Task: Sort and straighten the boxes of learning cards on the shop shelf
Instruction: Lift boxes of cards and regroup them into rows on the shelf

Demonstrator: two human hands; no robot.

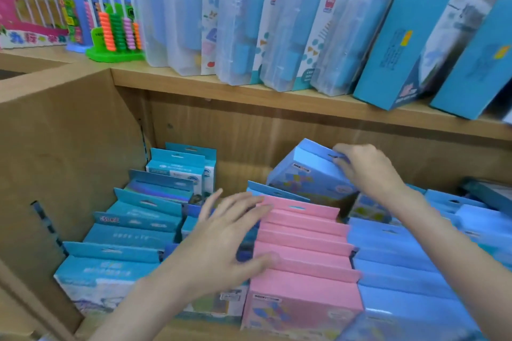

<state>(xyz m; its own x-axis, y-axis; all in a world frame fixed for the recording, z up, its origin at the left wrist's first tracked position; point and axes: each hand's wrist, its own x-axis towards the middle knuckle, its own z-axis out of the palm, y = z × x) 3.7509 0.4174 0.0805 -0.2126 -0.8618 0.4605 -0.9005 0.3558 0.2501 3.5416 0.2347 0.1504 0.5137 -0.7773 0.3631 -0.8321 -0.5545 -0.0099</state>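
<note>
One blue box point(310, 174) (tilted) pinched by right hand point(368, 169).

lower shelf point(277, 130): teal boxes point(133, 232) in rows at left, pink boxes point(302, 246) in a row mid, light-blue boxes point(399, 257) at right | upper shelf point(249, 97): clear plastic cases point(241, 28) upright, blue cartons point(410, 44) leaning at right, bead abacus point(116, 28) and pink toy box point(30, 3) at left
</note>
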